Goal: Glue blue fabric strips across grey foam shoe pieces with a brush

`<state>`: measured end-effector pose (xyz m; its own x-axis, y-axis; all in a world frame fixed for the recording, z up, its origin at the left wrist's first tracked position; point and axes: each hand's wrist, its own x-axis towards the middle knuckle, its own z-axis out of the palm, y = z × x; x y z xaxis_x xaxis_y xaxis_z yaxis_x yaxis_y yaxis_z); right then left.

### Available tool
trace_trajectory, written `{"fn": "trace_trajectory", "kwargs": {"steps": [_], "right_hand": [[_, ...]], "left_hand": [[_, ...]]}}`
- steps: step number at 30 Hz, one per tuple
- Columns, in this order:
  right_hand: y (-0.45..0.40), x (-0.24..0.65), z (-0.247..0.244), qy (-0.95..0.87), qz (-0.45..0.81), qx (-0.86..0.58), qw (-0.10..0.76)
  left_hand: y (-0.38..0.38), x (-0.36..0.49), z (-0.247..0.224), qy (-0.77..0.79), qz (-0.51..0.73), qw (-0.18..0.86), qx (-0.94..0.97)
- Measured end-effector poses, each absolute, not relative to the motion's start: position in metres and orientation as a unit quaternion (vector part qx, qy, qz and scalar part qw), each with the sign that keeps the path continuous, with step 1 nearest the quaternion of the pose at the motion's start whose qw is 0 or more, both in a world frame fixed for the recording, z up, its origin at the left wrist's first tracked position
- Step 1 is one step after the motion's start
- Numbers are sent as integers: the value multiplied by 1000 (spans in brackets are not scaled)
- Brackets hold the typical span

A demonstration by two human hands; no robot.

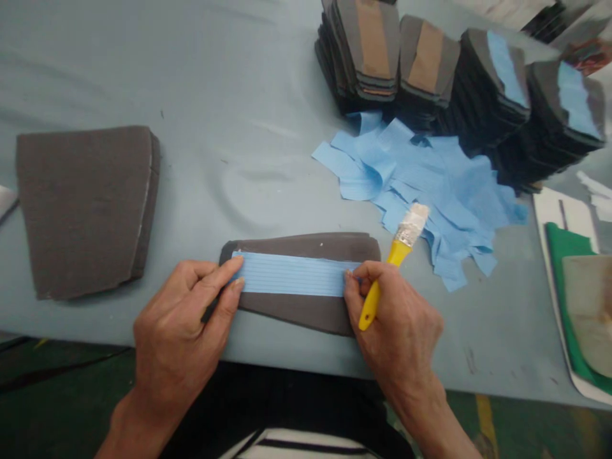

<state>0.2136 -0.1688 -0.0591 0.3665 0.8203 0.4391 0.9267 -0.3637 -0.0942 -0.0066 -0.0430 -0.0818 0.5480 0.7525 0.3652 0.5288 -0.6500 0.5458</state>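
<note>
A light-blue ribbed strip (291, 274) lies flat along a dark grey-brown folded piece (301, 311) at the table's front. At the strip's left end, my left hand (184, 319) pinches the strip together with the edge of the piece. The strip's right end is between the thumb and fingertips of my right hand (394, 319). That same hand also carries a yellow-handled paintbrush (396, 254), tucked across the fingers with its whitened bristles pointing away from me. Beyond the brush spreads a loose heap of light-blue strips (415, 166).
Stacks of dark pieces with brown bands (373, 38) and stacks with blue bands (507, 67) stand at the back right. A larger stack of dark panels (86, 210) lies left. A white board (549, 255) bears a green item and a container (590, 312) at the right edge.
</note>
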Motion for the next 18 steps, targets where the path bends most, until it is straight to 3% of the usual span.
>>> {"fn": "trace_trajectory", "kwargs": {"steps": [7,14,18], "right_hand": [[-190,242,-54,-473,-202,-848,125],[-174,227,-46,-506,-212,-811,206],[-164,224,-55,-539,-200,-795,196]], "left_hand": [[-42,-7,-83,369,301,179,861],[-42,-6,-85,368,312,193,854],[-43,-7,-85,377,310,209,847]]}}
